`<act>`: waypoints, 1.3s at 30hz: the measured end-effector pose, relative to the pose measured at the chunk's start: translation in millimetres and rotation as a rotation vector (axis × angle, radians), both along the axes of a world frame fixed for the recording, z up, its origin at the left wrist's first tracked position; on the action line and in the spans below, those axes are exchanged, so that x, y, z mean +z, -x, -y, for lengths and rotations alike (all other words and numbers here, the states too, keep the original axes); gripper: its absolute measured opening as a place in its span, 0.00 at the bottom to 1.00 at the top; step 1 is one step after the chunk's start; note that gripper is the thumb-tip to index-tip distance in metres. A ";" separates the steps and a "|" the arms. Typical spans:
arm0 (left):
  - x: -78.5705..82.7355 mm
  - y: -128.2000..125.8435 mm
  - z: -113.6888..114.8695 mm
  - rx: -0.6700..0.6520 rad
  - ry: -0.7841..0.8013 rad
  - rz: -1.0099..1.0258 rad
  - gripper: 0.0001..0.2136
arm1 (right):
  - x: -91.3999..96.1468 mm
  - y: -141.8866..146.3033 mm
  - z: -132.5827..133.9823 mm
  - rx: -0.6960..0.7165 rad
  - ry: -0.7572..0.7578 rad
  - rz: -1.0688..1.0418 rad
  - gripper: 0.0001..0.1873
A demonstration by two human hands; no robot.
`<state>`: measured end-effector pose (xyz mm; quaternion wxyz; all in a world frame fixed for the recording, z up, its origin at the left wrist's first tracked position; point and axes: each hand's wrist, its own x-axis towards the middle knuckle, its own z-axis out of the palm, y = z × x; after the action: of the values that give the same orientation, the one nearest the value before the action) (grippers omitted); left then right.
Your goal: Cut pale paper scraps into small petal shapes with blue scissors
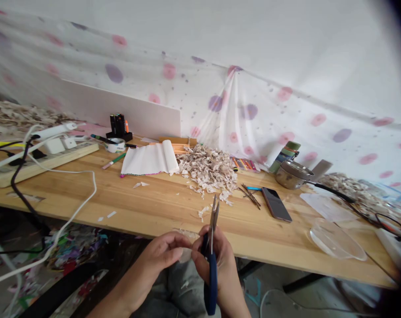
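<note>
Close to my lap, in front of the table's near edge, my left hand [167, 251] pinches a small pale scrap of paper [186, 255] between thumb and fingers. My right hand [222, 256] is closed around scissors [212, 269] with dark blue handles. Their metal blades point up and away, slightly parted. The right thumb and fingertips meet the left fingertips at the scrap. Beyond the blades, a heap of crumpled, beige-white paper-like scraps [210, 170] lies on the wooden table [147, 203], and a few loose bits [203, 213] lie nearer.
A phone [276, 204], thin dark sticks [250, 197], a steel pan [293, 173] and a clear plastic lid [337, 238] lie to the right. Partly rolled white paper [150, 158], a tape roll [115, 145] and a power strip [44, 163] with trailing cables are on the left.
</note>
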<state>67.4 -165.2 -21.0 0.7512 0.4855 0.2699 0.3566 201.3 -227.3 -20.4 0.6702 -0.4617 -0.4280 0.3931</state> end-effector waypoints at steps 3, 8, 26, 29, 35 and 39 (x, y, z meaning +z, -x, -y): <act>-0.8 0.3 0.8 -0.026 -0.021 -0.046 0.10 | 1.7 -1.9 1.5 0.029 0.021 0.055 0.16; -0.8 -1.9 1.1 0.041 0.032 -0.019 0.09 | 1.7 -0.1 -2.7 -0.085 0.017 0.042 0.17; -2.3 5.7 -12.7 0.435 0.257 0.362 0.07 | -72.5 46.9 -21.0 0.056 0.026 0.294 0.31; -3.2 4.9 -11.3 0.394 0.255 0.374 0.06 | -70.2 50.7 -21.8 0.088 0.034 0.298 0.33; -4.7 3.0 -8.9 0.401 0.274 0.320 0.08 | -66.2 55.6 -20.8 0.203 0.019 0.174 0.33; -6.4 -0.3 -7.9 0.400 0.272 0.295 0.10 | -59.3 56.4 -22.6 0.302 -0.048 0.092 0.32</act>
<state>67.6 -157.4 -27.4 0.7552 0.2603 0.2937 0.5251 144.9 -204.8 -79.8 0.5939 -0.3933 -0.5320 0.4577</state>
